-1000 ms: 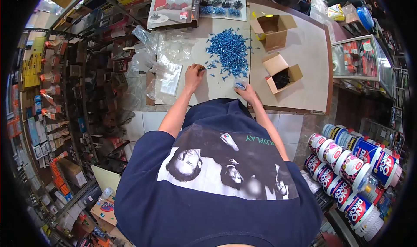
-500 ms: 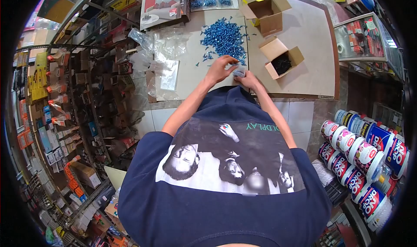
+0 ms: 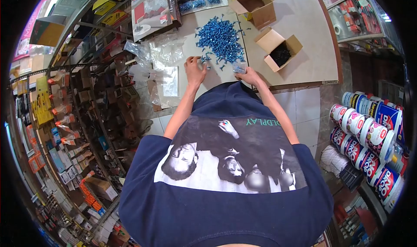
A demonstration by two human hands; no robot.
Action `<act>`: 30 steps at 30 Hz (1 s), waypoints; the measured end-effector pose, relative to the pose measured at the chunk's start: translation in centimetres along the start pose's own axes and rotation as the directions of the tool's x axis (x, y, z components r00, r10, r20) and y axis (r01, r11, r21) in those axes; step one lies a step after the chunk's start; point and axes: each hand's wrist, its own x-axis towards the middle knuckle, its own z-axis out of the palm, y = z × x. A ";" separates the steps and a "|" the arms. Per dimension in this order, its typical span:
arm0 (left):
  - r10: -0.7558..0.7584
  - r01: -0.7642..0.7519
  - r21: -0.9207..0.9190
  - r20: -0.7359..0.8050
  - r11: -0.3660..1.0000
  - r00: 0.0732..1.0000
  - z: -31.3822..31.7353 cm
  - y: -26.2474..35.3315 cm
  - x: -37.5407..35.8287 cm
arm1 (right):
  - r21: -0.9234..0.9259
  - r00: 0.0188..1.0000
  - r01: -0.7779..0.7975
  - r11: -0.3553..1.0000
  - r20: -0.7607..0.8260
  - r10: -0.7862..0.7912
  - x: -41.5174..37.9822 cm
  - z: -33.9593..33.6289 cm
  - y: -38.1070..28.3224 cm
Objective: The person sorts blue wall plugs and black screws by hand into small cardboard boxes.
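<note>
A heap of small blue screws lies on the pale tabletop. At the heap's lower left, my left hand rests with its fingers apart and bent, beside a few stray screws; whether it touches one is too small to tell. Just below the heap, my right hand pinches a small clear plastic bag with something blue inside.
An open carton and a smaller one holding black pieces are at the right. Clear plastic bags, a white packet and a picture box lie left. Bagged screws are at the back. Paint tubs stand lower right.
My left hand has moved left, away from the small bag, to the stray screws, and its fingers have spread. My right hand still holds the bag. The whole view has shifted slightly.
</note>
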 end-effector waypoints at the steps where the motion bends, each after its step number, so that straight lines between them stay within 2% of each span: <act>1: -0.075 0.077 0.073 -0.028 0.994 0.997 -0.2 -0.9 -0.7 | 0.020 1.000 0.008 1.000 0.000 -0.008 0.0 0.1 0.1; 2: -0.073 0.075 0.074 -0.024 0.994 0.997 -0.4 -1.9 -1.2 | 0.024 1.000 0.007 1.000 -0.001 -0.007 0.1 0.1 0.1; 4: -0.052 0.049 0.038 0.089 0.998 0.995 -0.8 -3.1 -2.0 | 0.056 1.000 0.001 0.998 0.025 -0.003 0.2 0.2 0.2; 6: -0.049 0.049 0.005 0.064 0.999 0.997 -0.6 -3.9 -2.4 | 0.062 1.000 -0.006 0.998 0.015 0.006 0.1 0.3 0.1; 8: -0.069 0.079 -0.142 0.075 0.987 0.995 -0.5 -4.6 -2.7 | 0.066 1.000 -0.015 0.998 0.005 0.015 -0.3 0.3 -0.3; 15: -0.046 0.044 -0.152 -0.008 0.987 0.999 -0.2 -4.2 -2.3 | 0.088 0.999 -0.035 0.996 0.035 0.032 0.7 0.0 0.3; 17: -0.260 0.272 -0.300 0.078 0.914 0.962 -0.1 -3.3 -1.2 | 0.086 0.998 -0.054 0.995 0.033 0.051 0.6 0.0 0.2; 18: -0.264 0.275 -0.302 0.077 0.913 0.961 -0.2 -2.2 -0.5 | 0.074 0.998 -0.049 0.996 0.042 0.046 0.7 -0.1 0.1; 20: -0.114 0.145 -0.408 0.098 0.902 0.989 -0.4 0.8 1.0 | 0.057 0.997 -0.048 0.997 0.059 0.045 0.8 -0.2 0.2; 22: -0.001 0.079 -0.484 0.159 0.871 0.987 0.1 3.5 2.1 | 0.011 0.998 -0.026 1.000 0.049 0.025 0.6 -0.2 0.0; 23: -0.007 0.083 -0.485 0.157 0.871 0.988 0.2 5.0 2.5 | 0.007 0.998 -0.027 1.000 0.054 0.026 0.4 -0.1 -0.2; 25: 0.174 0.005 -0.517 0.298 0.856 0.939 0.0 8.2 3.1 | -0.119 0.997 0.011 0.993 -0.072 -0.020 -0.5 0.0 -0.9; 26: 0.173 0.007 -0.517 0.299 0.856 0.939 0.0 9.5 3.3 | -0.120 0.997 0.009 0.993 -0.071 -0.018 -0.3 -0.1 -0.5; 28: 0.298 -0.063 -0.543 0.359 0.838 0.885 0.2 11.2 3.3 | -0.018 0.999 -0.049 0.999 -0.023 0.048 1.2 0.1 2.1; 30: 0.365 -0.094 -0.576 0.377 0.812 0.851 1.7 10.5 3.0 | 0.035 0.999 -0.039 0.999 -0.028 0.040 2.1 0.8 3.6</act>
